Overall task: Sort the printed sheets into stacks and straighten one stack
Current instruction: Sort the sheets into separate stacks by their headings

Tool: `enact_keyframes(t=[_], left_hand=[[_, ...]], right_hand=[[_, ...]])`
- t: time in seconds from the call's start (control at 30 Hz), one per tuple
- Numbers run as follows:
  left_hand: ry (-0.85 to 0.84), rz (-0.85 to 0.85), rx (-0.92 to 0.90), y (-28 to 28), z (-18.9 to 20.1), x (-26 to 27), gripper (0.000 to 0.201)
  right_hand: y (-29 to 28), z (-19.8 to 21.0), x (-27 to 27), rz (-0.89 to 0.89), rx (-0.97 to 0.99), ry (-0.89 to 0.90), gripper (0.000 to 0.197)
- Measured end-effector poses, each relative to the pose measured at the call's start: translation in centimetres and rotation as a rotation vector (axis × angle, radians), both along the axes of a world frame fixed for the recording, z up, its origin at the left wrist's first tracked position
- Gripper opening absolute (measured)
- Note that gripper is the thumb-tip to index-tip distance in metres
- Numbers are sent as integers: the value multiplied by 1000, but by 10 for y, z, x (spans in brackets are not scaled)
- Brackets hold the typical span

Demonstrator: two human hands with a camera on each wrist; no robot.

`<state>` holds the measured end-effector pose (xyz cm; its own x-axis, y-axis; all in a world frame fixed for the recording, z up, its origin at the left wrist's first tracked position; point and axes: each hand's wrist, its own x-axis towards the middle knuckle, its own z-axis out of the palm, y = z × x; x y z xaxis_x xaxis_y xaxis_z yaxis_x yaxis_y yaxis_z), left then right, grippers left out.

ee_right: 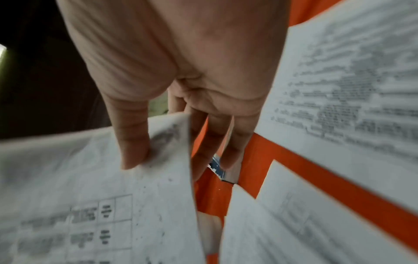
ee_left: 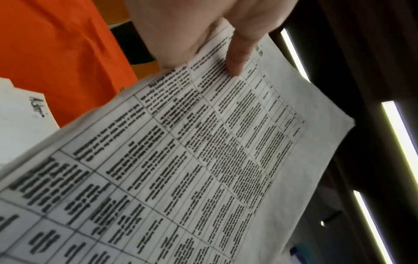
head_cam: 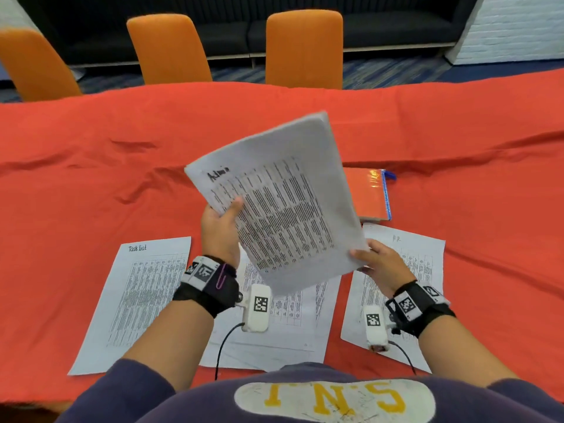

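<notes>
I hold the "Admin" stack [head_cam: 274, 206] lifted off the worktop [head_cam: 91, 166] between both hands, so its edges hang free and can be squared; my left hand [head_cam: 221, 230] pinches its upper left edge, thumb on the printed face, fingers behind; my right hand [head_cam: 380, 267] pinches the lower right corner, thumb on top, fingers curled under, as the right wrist view shows; the hands are well apart, at opposite corners, which I judge steadies the stack while it tilts.

Three groups of sheets lie flat on the worktop, I judge as sorted piles: the "Task list" sheet [head_cam: 137, 300] left of my left wrist, middle sheets [head_cam: 293, 325] under and between my wrists, a third sheet [head_cam: 418, 261] beneath my right hand; an orange folder [head_cam: 369, 193] lies just beyond the right hand.

How many sheets the stack holds I cannot tell; the stack covers the middle sheets' heading; the third sheet's heading is too faint to read; the print is blurred in the right wrist view.
</notes>
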<state>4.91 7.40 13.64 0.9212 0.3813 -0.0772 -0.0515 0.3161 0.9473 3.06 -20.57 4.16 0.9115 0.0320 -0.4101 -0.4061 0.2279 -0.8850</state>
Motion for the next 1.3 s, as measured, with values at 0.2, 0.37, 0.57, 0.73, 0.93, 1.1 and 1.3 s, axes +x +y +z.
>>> enact_keyframes(t=[0.2, 0.37, 0.57, 0.73, 0.93, 1.1, 1.3], left_hand=[[220, 59, -266, -2, -15, 5, 68], [223, -123, -380, 0, -33, -2, 68], [218, -129, 255, 32, -54, -9, 29], [230, -195, 471, 38, -67, -14, 37], [260, -213, 454, 30, -78, -26, 23], [285, -232, 392, 25, -83, -27, 21], [275, -262, 348, 35, -80, -24, 23]], right_hand=[[19, 13, 1, -161, 512, 37, 42], [13, 11, 4, -195, 340, 29, 54], [-24, 10, 4, -163, 63, -98, 53], [-21, 10, 3, -59, -75, -142, 83], [-11, 1, -8, 10, -237, -108, 32], [-4, 2, -9, -33, -256, -122, 28], [-12, 3, -9, -43, -220, -82, 40]])
